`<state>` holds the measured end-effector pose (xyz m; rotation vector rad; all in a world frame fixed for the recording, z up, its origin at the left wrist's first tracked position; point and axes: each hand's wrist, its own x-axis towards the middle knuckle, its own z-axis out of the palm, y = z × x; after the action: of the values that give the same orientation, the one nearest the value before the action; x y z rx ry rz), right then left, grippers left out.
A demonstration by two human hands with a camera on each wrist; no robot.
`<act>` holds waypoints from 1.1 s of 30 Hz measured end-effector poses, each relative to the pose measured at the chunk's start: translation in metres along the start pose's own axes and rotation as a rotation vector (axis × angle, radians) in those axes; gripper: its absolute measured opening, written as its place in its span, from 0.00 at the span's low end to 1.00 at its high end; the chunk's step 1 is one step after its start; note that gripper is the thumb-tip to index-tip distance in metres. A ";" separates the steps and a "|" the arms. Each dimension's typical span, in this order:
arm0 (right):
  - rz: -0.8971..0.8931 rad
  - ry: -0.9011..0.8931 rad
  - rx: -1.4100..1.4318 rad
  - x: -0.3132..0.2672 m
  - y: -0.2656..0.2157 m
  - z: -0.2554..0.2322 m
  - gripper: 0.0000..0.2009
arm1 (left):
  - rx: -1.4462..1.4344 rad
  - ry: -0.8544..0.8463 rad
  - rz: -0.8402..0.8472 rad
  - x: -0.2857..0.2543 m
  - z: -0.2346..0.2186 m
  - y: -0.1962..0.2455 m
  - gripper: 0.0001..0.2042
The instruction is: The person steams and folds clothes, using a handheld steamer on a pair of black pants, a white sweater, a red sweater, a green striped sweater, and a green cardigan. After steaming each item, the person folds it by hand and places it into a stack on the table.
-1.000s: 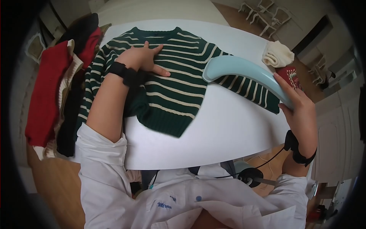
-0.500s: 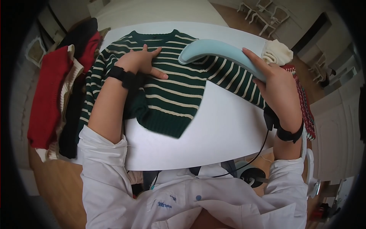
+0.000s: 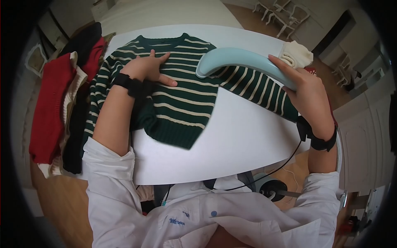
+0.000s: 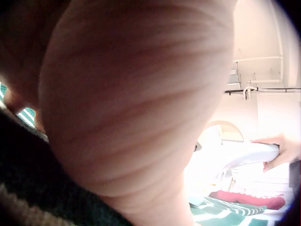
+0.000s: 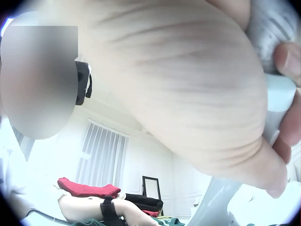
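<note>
**Tool (image 3: 244,58) at the sleeve (image 3: 257,87) seam!**

And here's the striped sweater (image 3: 184,99), laid out across the bench (image 3: 248,132), right sleeve angled off to the right! The left grip (image 3: 145,69) is spread over the body, just left of centre; the right grip (image 3: 309,91) curls round the tool's near end. Whether the head touches the knit, I can't tell. Best play, I reckon: light, even strokes along the sleeve, left palm anchoring, no dragging the seam. Writing? Blue script (image 3: 177,222) on the white shirt (image 3: 108,182), too blurred to read; no brand legible.
</note>
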<state>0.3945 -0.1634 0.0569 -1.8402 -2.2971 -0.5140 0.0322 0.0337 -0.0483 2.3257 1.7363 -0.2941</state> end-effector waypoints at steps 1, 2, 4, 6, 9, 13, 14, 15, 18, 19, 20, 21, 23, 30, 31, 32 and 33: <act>0.018 -0.004 0.012 -0.009 0.004 -0.005 0.44 | 0.012 0.008 -0.019 0.002 0.002 -0.001 0.70; 0.035 -0.009 0.025 -0.017 0.007 -0.010 0.43 | 0.010 0.006 -0.016 0.004 0.002 -0.003 0.70; 0.091 -0.026 0.044 -0.036 0.013 -0.018 0.43 | -0.003 0.011 -0.003 0.005 0.004 -0.004 0.69; 0.142 -0.047 -0.010 -0.055 0.022 -0.025 0.44 | -0.012 -0.006 0.002 -0.004 -0.002 0.001 0.69; 0.232 -0.096 -0.042 -0.075 0.030 -0.042 0.44 | 0.002 0.007 -0.001 0.003 0.004 -0.002 0.69; 0.262 -0.088 -0.102 -0.097 0.039 -0.051 0.42 | 0.010 0.037 -0.008 0.006 0.006 -0.004 0.70; 0.270 -0.111 -0.113 -0.098 0.040 -0.053 0.44 | 0.011 0.038 -0.007 0.004 0.004 -0.003 0.70; 0.274 -0.111 -0.113 -0.097 0.038 -0.055 0.44 | 0.004 0.031 -0.009 0.001 0.003 -0.002 0.70; 0.251 -0.084 -0.141 -0.090 0.028 -0.052 0.39 | -0.017 0.000 -0.008 -0.004 -0.002 0.001 0.69; 0.195 -0.060 -0.129 -0.085 0.029 -0.045 0.40 | -0.035 -0.024 -0.005 -0.004 -0.003 0.001 0.69; 0.139 -0.037 -0.116 -0.079 0.029 -0.037 0.40 | -0.033 -0.025 -0.007 -0.003 -0.002 0.000 0.69; 0.139 -0.037 -0.113 -0.072 0.028 -0.029 0.40 | -0.036 -0.013 0.007 -0.001 0.000 -0.001 0.69; 0.040 0.008 -0.070 -0.054 0.024 -0.013 0.42 | -0.037 -0.004 0.019 -0.002 0.000 -0.001 0.69; -0.020 0.045 -0.083 -0.026 0.005 0.014 0.44 | -0.002 -0.002 -0.005 -0.005 -0.002 0.003 0.67; -0.019 0.043 -0.083 -0.027 0.007 0.013 0.44 | 0.009 -0.006 -0.015 -0.005 -0.003 0.004 0.67; 0.005 0.019 -0.071 -0.030 0.010 0.011 0.44 | 0.009 -0.008 -0.012 -0.005 -0.003 0.004 0.67; 0.029 -0.004 -0.058 -0.032 0.013 0.008 0.45 | 0.005 -0.006 -0.017 -0.006 -0.003 0.005 0.67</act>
<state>0.4150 -0.1876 0.0411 -1.8997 -2.2781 -0.5793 0.0350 0.0275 -0.0433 2.3120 1.7559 -0.3087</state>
